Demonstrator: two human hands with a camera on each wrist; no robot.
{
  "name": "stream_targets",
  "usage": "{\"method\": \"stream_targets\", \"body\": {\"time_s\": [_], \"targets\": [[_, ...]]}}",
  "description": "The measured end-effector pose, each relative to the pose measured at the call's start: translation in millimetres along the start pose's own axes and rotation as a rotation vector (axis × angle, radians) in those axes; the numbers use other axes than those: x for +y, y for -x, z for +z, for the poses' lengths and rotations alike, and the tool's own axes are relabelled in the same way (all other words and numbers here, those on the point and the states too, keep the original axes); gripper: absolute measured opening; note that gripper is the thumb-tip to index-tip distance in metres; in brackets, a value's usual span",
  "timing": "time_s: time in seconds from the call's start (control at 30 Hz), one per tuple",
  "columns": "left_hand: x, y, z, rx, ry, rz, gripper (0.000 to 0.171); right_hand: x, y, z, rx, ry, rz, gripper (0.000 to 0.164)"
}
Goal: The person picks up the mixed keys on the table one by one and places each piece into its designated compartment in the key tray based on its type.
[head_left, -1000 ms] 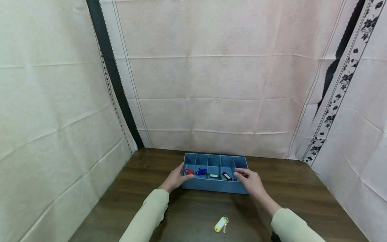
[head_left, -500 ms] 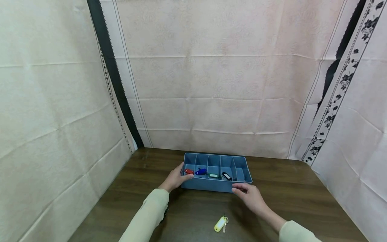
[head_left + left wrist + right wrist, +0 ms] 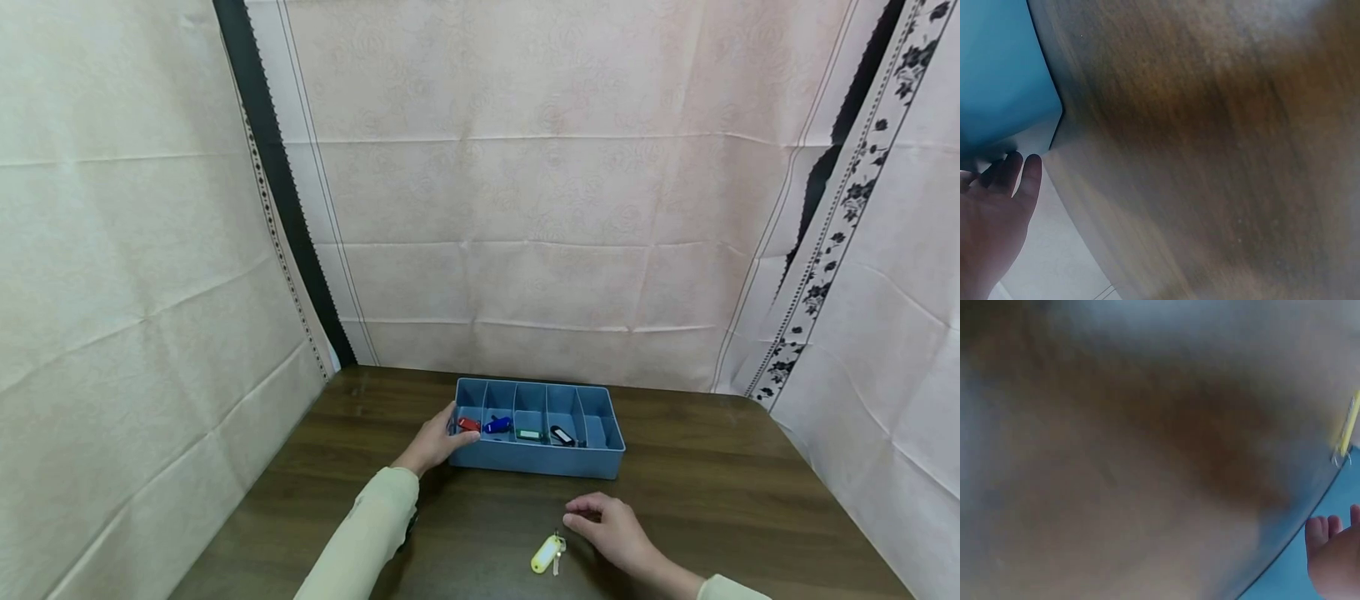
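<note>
A blue divided box [image 3: 536, 460] stands on the table. My left hand [image 3: 435, 442] holds its left front corner, thumb by the front rim and fingers against the end wall; in the left wrist view those fingers [image 3: 1032, 178] touch the box's end [image 3: 1010, 75]. My right hand [image 3: 611, 529] hovers before the box, loosely curled and holding nothing, just right of a yellow key tag [image 3: 546, 553] with a small key [image 3: 557, 564]. Inside the box lie a red tag [image 3: 468, 424], a blue tag [image 3: 497, 425], a green tag [image 3: 528, 435] and a black tag [image 3: 562, 436], one per compartment.
The dark wooden table [image 3: 337, 475] runs back to a pale cloth wall [image 3: 525, 250]. More cloth hangs on the left [image 3: 150, 333] and right [image 3: 885, 375]. The box's rightmost compartment [image 3: 602, 429] shows bare blue walls.
My right hand has left the box's right end and moved down toward the yellow key tag. The left hand, the box and the tags have stayed in place.
</note>
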State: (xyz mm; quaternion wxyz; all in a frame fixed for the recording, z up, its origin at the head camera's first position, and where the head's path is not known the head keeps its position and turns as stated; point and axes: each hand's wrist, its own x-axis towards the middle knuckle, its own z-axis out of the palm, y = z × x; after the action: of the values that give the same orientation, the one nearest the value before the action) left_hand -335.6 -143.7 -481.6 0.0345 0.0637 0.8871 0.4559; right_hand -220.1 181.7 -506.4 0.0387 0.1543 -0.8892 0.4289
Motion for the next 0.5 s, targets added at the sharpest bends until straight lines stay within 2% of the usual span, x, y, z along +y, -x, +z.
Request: {"method": "stream_targets", "body": {"time_s": [0.17, 0.33, 0.5], "targets": [[0.2, 0.1, -0.5, 0.000, -0.006, -0.003, 0.098, 3.0, 7.7, 8.6, -0.006, 0.017, 0.001, 0.019], [1.2, 0.2, -0.4, -0.003, -0.008, 0.004, 0.097, 5.8, 11.3, 14.4, 0.017, 0.047, -0.046, 0.012], [1.0, -0.2, -0.4, -0.002, -0.011, -0.006, 0.097, 4.5, 10.9, 16.5, -0.021, 0.107, -0.060, 0.010]]}}
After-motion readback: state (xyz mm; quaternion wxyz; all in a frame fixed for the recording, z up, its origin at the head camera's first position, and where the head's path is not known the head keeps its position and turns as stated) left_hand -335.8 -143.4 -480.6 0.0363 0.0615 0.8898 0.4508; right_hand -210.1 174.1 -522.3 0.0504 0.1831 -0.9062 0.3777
